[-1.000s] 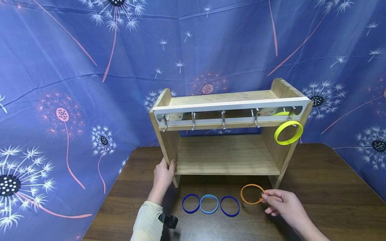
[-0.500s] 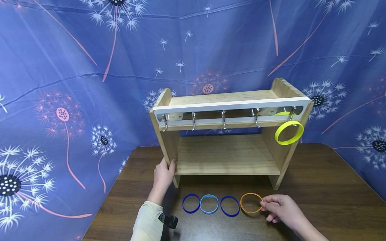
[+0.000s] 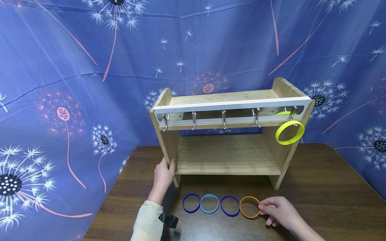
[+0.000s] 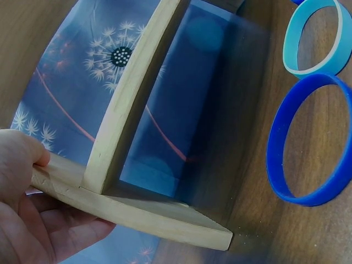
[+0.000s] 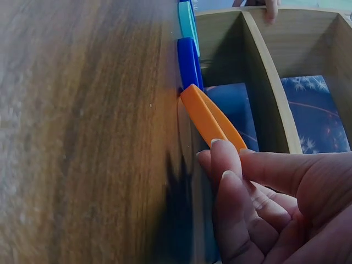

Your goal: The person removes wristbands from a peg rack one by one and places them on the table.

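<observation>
An orange wristband is pinched between the thumb and fingers of my right hand; in the right wrist view its near side is tilted up off the table. To its left lie a dark blue wristband, a light blue wristband and another dark blue wristband, in a row. My left hand grips the left side panel of a wooden shelf, thumb on one face and fingers on the other, as the left wrist view shows. A yellow wristband hangs on the rack's rightmost hook.
A white rail with several metal hooks runs along the shelf's upper front. The shelf stands on a dark wooden table, with a blue dandelion-print cloth behind it.
My right hand has brought the orange wristband down toward the table's near edge and slightly left, beside the dark blue one. My left hand has stayed on the shelf.
</observation>
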`<state>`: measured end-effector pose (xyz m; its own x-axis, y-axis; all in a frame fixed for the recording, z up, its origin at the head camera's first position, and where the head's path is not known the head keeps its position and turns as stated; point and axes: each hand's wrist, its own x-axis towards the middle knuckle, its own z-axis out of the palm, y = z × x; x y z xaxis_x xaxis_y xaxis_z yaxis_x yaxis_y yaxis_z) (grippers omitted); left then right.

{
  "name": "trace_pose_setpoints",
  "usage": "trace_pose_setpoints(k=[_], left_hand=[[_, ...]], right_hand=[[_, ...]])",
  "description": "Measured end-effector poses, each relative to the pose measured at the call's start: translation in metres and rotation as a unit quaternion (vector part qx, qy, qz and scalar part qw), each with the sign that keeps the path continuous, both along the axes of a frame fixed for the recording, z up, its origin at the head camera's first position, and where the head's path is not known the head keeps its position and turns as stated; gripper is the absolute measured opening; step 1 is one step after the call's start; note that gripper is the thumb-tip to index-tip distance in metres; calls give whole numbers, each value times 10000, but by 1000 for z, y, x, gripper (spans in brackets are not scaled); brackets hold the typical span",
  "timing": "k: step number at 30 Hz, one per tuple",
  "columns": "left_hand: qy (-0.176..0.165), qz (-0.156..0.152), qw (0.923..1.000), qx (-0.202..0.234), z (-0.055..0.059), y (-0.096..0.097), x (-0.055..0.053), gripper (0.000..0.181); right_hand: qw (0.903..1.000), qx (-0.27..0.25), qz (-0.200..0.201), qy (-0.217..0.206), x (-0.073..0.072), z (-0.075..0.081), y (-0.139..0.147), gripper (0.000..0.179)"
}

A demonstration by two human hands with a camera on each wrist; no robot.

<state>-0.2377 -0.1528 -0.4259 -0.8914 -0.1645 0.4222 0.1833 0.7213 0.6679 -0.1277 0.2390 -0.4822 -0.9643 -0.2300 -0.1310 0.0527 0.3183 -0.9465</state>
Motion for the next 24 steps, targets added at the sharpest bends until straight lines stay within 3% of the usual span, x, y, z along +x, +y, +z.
trace_pose_setpoints(k=[24], left_hand=[[74,-10,10000,-24,1,0,1,17]], right_hand=[[9969,691,-116,346,-2,-6,-7,21]])
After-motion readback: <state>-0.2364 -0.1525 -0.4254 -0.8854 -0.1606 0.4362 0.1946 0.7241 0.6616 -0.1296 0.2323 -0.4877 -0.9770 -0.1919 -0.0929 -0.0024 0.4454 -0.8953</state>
